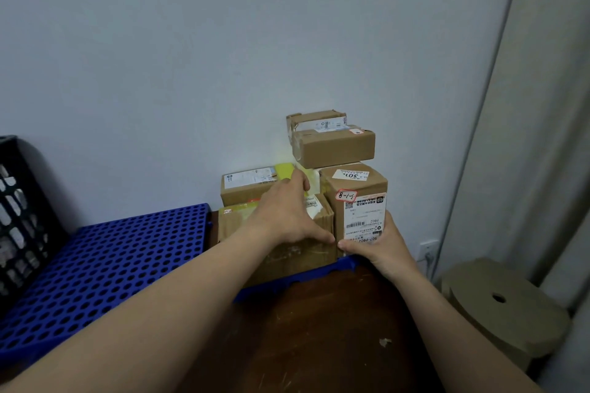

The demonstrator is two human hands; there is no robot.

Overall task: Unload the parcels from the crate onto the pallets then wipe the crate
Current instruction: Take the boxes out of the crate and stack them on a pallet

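The left hand point(287, 215) lies spread and fairly flat on top of the low brown cardboard parcel point(297, 257), with its thumb stretched along the front. Just to its right, the right hand point(381, 249) grips the lower corner of the tall white-labelled cardboard parcel point(359, 198). Both parcels stand on a blue plastic pallet point(319, 272). The black lattice plastic crate point(19, 201) stands far left of the hands.

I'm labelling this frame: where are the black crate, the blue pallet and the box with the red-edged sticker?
black crate point(28, 188), head view, its latticed side wall.
blue pallet point(111, 265), head view, its bare holed top.
red-stickered box point(364, 220), head view, its white front label.
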